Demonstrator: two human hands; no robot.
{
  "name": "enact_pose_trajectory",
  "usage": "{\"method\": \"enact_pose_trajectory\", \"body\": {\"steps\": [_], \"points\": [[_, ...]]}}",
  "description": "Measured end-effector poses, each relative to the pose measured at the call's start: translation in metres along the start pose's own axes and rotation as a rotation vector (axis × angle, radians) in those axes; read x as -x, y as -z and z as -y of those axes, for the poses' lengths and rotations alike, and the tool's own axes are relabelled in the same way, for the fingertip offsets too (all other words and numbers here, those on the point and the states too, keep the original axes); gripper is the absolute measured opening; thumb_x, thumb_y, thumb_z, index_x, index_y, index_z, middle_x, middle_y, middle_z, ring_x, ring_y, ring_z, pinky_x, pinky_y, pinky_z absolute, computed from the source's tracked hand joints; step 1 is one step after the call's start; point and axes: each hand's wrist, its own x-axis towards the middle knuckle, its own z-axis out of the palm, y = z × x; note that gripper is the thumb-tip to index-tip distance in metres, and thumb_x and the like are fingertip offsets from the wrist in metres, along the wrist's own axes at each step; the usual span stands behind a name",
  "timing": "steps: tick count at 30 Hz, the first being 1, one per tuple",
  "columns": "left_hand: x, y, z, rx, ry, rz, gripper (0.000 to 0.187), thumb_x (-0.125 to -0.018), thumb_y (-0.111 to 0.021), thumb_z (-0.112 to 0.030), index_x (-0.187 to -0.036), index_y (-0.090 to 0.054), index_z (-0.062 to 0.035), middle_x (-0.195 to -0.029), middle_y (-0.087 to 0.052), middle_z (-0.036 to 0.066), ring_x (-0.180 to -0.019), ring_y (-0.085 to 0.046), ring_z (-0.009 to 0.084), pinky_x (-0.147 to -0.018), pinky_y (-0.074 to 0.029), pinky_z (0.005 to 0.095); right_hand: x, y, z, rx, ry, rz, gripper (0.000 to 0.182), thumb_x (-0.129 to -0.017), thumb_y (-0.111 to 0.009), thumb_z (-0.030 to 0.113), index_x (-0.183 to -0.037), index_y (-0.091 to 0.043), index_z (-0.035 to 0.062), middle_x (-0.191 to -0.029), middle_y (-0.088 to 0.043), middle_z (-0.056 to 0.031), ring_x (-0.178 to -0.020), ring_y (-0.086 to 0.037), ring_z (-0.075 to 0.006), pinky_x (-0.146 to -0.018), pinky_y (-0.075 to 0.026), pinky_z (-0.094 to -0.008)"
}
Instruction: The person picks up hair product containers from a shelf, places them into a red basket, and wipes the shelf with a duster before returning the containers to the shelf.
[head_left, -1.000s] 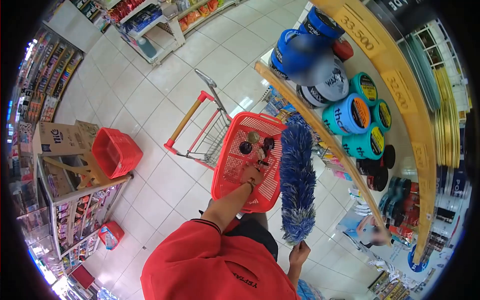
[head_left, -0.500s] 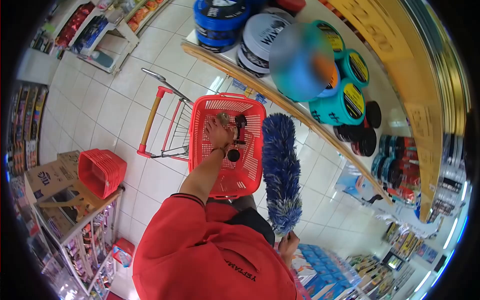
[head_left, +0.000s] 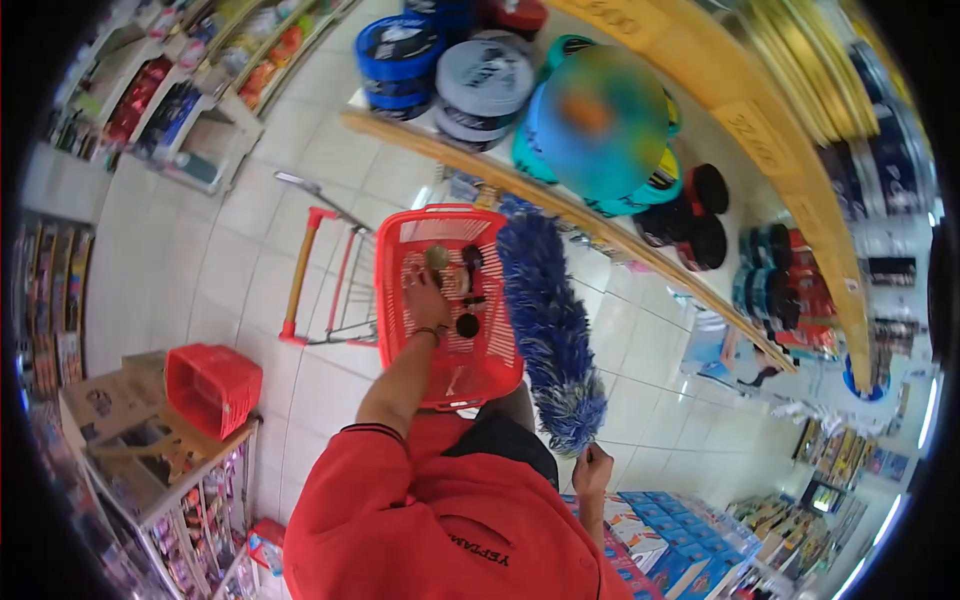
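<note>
My left hand [head_left: 427,303] reaches down into a red plastic shopping basket [head_left: 450,392], its fingers stretched out. Right by its fingertips lies a small round jar with a pale greenish top [head_left: 437,257]. Other small containers are in the basket, among them a dark-lidded jar [head_left: 466,325] near my wrist and a dark one [head_left: 472,258] farther over. On the right, my right hand [head_left: 594,468] is closed around the lower end of a fluffy blue duster [head_left: 545,310]. The duster points up and away, overlapping the basket's right rim in this view.
Tubs of hair wax [head_left: 484,85] stand on a wood-edged shelf [head_left: 590,222] at upper right. The basket rests by a cart with a yellow handle [head_left: 303,270]. Stacked red baskets [head_left: 212,388] and a cardboard box [head_left: 110,400] sit at left. Blue boxes [head_left: 680,535] are stacked lower right.
My left hand has drawn back slightly from the round jar, its fingers more stretched out. The duster's top has tilted left over the basket rim, and the view has shifted.
</note>
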Motion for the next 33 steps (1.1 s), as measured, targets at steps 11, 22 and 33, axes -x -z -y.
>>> {"method": "enact_pose_trajectory", "body": {"steps": [11,22,33], "points": [[-0.012,0.004,0.008,1.989,0.800,0.380,0.040,-0.094,-0.062,-0.038,-0.121,-0.061,-0.0083,-0.109,-0.068,0.008,-0.103,-0.065,0.0265,-0.096,-0.053,0.0468,-0.004,-0.012,-0.004,-0.075,0.073,0.010,0.031,-0.094,-0.063,0.024,-0.077,-0.061,-0.0014,-0.066,-0.058,-0.0258,-0.065,-0.060,-0.0485,-0.058,-0.044,-0.0511],[0.021,0.142,-0.019,2.220,0.680,0.503,0.033,-0.098,-0.061,-0.032,-0.117,-0.063,-0.0054,-0.113,-0.069,0.010,-0.103,-0.066,0.0253,-0.094,-0.055,0.0414,-0.031,-0.022,0.005,-0.131,0.207,0.100,0.031,-0.096,-0.062,0.028,-0.084,-0.067,-0.0005,-0.069,-0.060,-0.0262,-0.067,-0.062,-0.0483,-0.060,-0.046,-0.0507],[0.027,0.179,-0.001,2.371,0.307,0.514,0.038,-0.092,-0.069,-0.026,-0.121,-0.064,-0.0025,-0.121,-0.071,0.009,-0.112,-0.065,0.0252,-0.106,-0.050,0.0406,-0.026,-0.015,0.022,0.063,0.118,0.169,0.047,-0.097,-0.061,0.052,-0.088,-0.075,0.0075,-0.073,-0.068,-0.0225,-0.078,-0.069,-0.0453,-0.072,-0.054,-0.0542]]}}
